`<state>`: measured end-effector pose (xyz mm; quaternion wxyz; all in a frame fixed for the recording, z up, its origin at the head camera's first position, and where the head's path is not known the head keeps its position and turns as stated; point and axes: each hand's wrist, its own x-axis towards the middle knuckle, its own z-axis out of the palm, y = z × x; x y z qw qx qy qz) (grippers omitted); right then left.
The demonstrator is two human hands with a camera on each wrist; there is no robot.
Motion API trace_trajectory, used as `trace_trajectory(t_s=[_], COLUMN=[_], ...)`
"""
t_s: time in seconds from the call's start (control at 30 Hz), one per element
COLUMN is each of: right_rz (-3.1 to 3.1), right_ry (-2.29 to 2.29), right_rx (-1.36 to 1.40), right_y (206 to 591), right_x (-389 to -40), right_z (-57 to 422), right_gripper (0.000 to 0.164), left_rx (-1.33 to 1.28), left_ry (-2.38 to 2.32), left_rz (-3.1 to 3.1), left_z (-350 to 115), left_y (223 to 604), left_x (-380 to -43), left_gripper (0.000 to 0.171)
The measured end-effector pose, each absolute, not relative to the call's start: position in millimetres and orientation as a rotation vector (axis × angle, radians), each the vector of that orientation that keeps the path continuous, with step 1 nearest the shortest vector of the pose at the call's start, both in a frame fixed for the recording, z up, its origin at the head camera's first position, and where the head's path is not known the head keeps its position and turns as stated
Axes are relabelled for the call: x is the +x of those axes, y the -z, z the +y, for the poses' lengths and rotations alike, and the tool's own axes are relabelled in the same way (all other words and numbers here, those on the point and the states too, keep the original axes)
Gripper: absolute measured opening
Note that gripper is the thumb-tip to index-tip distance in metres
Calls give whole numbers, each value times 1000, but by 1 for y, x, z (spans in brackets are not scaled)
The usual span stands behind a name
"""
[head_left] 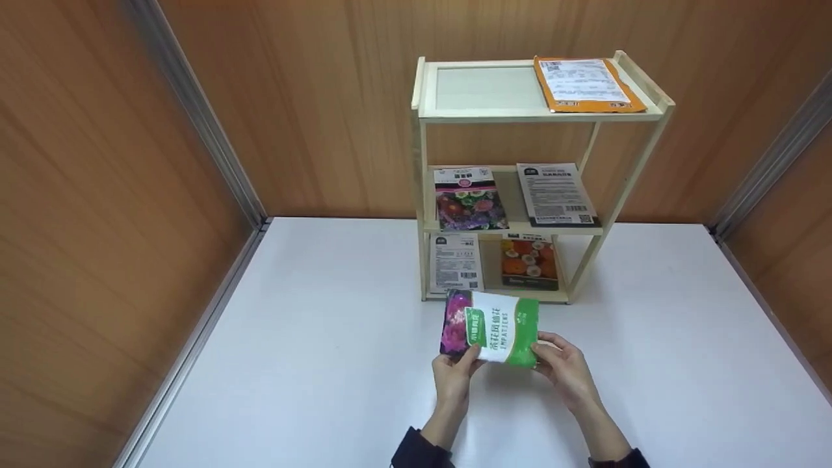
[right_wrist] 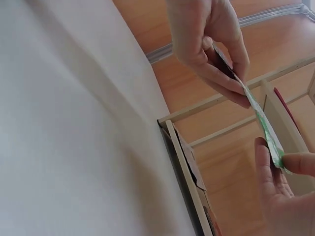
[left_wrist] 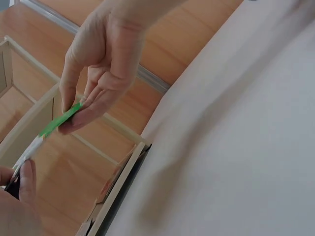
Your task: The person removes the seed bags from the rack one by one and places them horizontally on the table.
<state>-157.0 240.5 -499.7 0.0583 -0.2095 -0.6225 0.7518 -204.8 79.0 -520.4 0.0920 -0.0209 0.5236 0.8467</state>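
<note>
Packet (head_left: 497, 318): glossy, plastic-looking film; surface (head_left: 312, 325): smooth, faint sheen; shelf unit (head_left: 539, 118): wood-like, matt; wall panel (head_left: 338, 117): smooth wood grain; corner rail (head_left: 201, 114): metal, dull shine; label (head_left: 584, 81): matt paper; sleeve (head_left: 421, 450): cloth.

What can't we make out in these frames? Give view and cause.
Head: underside of the green-and-white packet, turned away from the camera.
Head: print on the label of the orange envelope, too small.
Head: top of the orange-flower packet, hidden by the middle shelf.
Left wrist: left hand, cut off by the left edge.
Right wrist: right hand, cut off by the right edge.
</note>
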Motion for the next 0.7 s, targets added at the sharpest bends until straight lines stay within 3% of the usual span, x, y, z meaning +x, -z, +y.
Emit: trace_trajectory(t_s=[0.5, 0.7], right_rz=[-2212, -2179], right_ry=[-2182, -2150], right_rx=[-344, -434], right_y=[495, 496], right_x=[-154, -154], right_z=[271, 263], right_gripper=[38, 33], left_rx=[236, 201], left_ry=[-2174, -2195], left_rz=[1551, 1555], left_z=[52, 52], left_y=[518, 518], left_x=[-216, -218], left_gripper=[35, 34])
